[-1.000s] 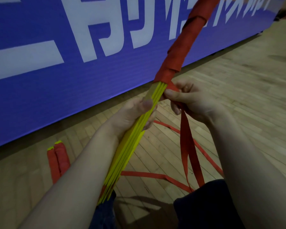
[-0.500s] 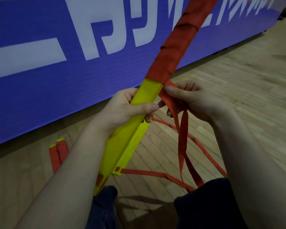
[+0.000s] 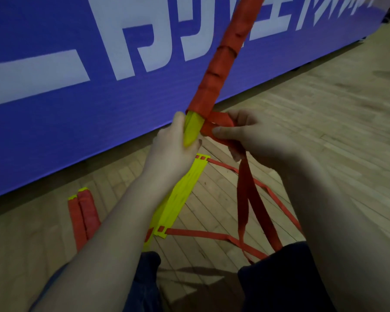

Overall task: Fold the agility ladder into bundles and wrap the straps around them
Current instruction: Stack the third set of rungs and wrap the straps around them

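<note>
Agility ladder rungs, stacked into a long bundle (image 3: pixel 214 86), slant from the middle of the view up toward 1 o'clock, held in the air above the wooden floor (image 3: pixel 324 136). Red strap (image 3: pixel 243 199) covers the upper stretch in tight turns, and only a short yellow length shows at the lower end. The left hand (image 3: pixel 169 152) has its fingers clenched round that bare yellow part, probably to hold the stack squeezed flat and steady so the turns sit snug. At 3 o'clock of it, the right hand (image 3: pixel 252 136) pinches the strap between thumb and fingers right against the bundle, apparently holding tension for the next turn. Below that hand the strap hangs in loose lengths toward 6 o'clock, down by the person's dark trousers (image 3: pixel 279 280). One loose yellow rung (image 3: pixel 180 192) lies flat on the floor under the left wrist, joined to red webbing. At 8 o'clock, two finished bundles (image 3: pixel 83 212) lie side by side near the blue banner (image 3: pixel 77 109). Wrapping looks well along, with the bare end left to cover.
</note>
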Tool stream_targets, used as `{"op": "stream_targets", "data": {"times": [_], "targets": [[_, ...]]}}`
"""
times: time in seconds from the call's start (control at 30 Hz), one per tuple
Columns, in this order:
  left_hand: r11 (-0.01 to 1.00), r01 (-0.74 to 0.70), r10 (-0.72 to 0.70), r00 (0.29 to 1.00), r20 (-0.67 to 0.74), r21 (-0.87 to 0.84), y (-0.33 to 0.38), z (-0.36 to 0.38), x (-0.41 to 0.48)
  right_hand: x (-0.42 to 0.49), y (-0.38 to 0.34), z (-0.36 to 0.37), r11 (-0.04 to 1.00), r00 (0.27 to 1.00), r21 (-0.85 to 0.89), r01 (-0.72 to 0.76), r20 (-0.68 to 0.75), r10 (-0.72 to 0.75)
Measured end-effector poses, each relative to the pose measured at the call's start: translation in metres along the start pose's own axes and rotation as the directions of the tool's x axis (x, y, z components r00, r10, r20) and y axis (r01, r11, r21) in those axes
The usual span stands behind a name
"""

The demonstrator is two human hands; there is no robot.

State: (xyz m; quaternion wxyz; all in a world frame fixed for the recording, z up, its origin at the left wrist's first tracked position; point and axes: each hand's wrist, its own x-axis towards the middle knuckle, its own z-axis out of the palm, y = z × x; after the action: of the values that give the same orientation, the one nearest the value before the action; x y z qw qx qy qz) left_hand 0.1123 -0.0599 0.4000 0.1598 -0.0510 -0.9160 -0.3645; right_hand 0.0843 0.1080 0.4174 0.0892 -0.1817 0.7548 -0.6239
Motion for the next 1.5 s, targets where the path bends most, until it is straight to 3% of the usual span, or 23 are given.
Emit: {"op": "stream_targets", "data": {"times": [0.13, 0.23, 0.3, 0.37, 0.43, 0.5, 0.57, 0.67, 0.73, 0.93, 1.1, 1.23, 1.5], "targets": [[0.854, -0.048, 0.081, 0.996, -0.041, 0.518, 0.013, 0.015, -0.011, 0.005, -0.002, 0.014, 0.998, 0.989, 0.046, -0.03, -0.142, 0.036], [0.784, -0.04, 0.095, 0.994, -0.057, 0.619, 0.018, 0.028, -0.016, 0.008, -0.001, 0.021, 0.997, 0.952, 0.051, -0.065, -0.295, 0.077], [0.793, -0.044, 0.11, 0.991, -0.07, 0.608, 0.021, 0.034, -0.018, 0.01, 0.006, 0.023, 0.995, 0.914, 0.08, -0.064, -0.396, 0.09], [0.887, -0.099, 0.16, 0.982, -0.098, 0.452, 0.02, 0.04, -0.021, 0.012, 0.01, 0.022, 0.988, 0.898, 0.148, -0.041, -0.429, 0.102], [0.994, -0.071, 0.078, 0.993, -0.083, 0.086, 0.022, 0.037, -0.019, 0.013, 0.009, 0.017, 0.978, 0.912, 0.21, 0.0, -0.402, 0.086], [0.962, 0.097, -0.106, 0.994, -0.023, -0.253, 0.023, 0.028, -0.01, 0.012, 0.009, 0.008, 0.96, 0.938, 0.273, 0.055, -0.344, 0.044], [0.87, 0.274, -0.247, 0.962, 0.118, -0.41, 0.017, 0.014, 0.003, 0.01, 0.01, -0.003, 0.944, 0.965, 0.318, 0.094, -0.262, -0.008], [0.745, 0.467, -0.17, 0.823, 0.542, -0.476, 0.006, -0.002, 0.007, 0.008, 0.014, -0.014, 0.947, 0.991, 0.306, 0.099, -0.112, -0.068], [0.638, 0.56, -0.06, 0.72, 0.692, -0.528, 0.003, -0.004, 0.003, 0.008, 0.015, -0.017, 0.931, 0.992, 0.345, 0.122, -0.059, -0.108], [0.38, 0.678, 0.277, 0.565, 0.777, -0.629, 0.007, 0.013, -0.012, 0.003, 0.016, -0.025, 0.8, 0.951, 0.564, 0.207, 0.075, -0.299], [0.164, 0.722, 0.509, 0.522, 0.685, -0.672, 0.013, 0.029, -0.023, 0.001, 0.014, -0.026, 0.782, 0.933, 0.591, 0.199, 0.131, -0.336], [0.164, 0.71, 0.511, 0.533, 0.674, -0.685, 0.01, 0.029, -0.015, -0.001, 0.016, -0.031, 0.796, 0.94, 0.569, 0.207, 0.108, -0.322], [0.377, 0.593, 0.24, 0.679, 0.694, -0.711, 0.007, 0.017, 0.006, 0.001, 0.018, -0.026, 0.896, 0.985, 0.417, 0.152, 0.011, -0.172]]}}
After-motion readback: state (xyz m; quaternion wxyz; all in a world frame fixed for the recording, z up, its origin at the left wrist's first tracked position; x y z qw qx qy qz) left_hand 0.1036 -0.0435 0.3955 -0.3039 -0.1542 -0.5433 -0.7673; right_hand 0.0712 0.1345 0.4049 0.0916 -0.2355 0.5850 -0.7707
